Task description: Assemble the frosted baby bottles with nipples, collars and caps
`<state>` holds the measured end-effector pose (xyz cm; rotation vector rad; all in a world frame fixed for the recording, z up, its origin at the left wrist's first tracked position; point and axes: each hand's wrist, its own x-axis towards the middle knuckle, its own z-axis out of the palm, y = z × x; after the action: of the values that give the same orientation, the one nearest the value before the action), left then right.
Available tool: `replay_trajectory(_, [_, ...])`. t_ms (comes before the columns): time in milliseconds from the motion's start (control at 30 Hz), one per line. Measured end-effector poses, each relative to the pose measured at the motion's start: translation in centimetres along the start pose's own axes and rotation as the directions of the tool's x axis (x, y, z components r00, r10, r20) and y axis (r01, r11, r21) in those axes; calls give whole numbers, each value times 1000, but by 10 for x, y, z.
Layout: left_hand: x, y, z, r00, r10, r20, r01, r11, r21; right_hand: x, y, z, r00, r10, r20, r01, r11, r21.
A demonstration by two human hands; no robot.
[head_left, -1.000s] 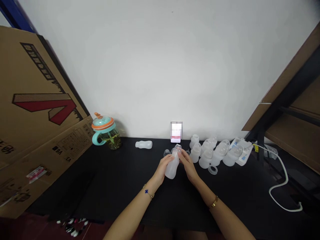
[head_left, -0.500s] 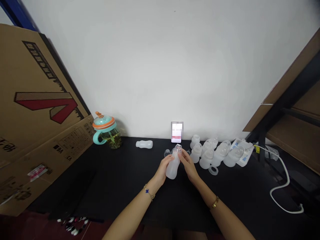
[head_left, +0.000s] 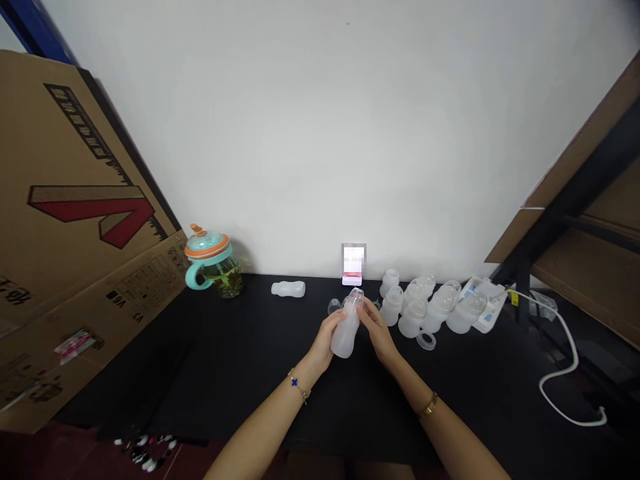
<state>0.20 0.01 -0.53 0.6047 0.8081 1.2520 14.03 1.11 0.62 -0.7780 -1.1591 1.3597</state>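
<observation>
A translucent white bottle (head_left: pixel 346 333) is held tilted above the black table (head_left: pixel 240 360). My left hand (head_left: pixel 327 341) is wrapped round its body. My right hand (head_left: pixel 376 328) pinches the clear cap (head_left: pixel 356 296) at the bottle's top. A small clear part (head_left: pixel 334 307) lies on the table just behind my left hand. Several similar white bottles (head_left: pixel 415 310) stand grouped to the right of my right hand, with a clear ring (head_left: pixel 426 341) lying in front of them.
One white bottle (head_left: pixel 289 289) lies on its side at the back. A teal and orange lidded cup (head_left: pixel 213 263) stands at the back left beside a big cardboard box (head_left: pixel 75 220). A phone on a stand (head_left: pixel 353 263) leans at the wall. A white cable (head_left: pixel 565 360) runs at the right.
</observation>
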Motion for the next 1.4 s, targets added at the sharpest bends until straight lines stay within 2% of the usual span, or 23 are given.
replay_trajectory(267, [1, 3, -2, 997, 10, 79, -16, 997, 79, 2, 5, -5, 998, 41, -57, -41, 999, 5])
replay_trajectory(667, [-3, 9, 2, 997, -13, 81, 2, 992, 129, 3, 8, -12, 997, 71, -11, -71, 997, 5])
replay_trajectory(1100, [-4, 12, 2, 998, -7, 66, -4, 986, 164, 3, 11, -11, 994, 98, -43, -97, 995, 25])
replay_trajectory(1400, [-1, 11, -2, 992, 61, 111, -83, 976, 203, 1, 11, -4, 992, 104, -68, -100, 992, 71])
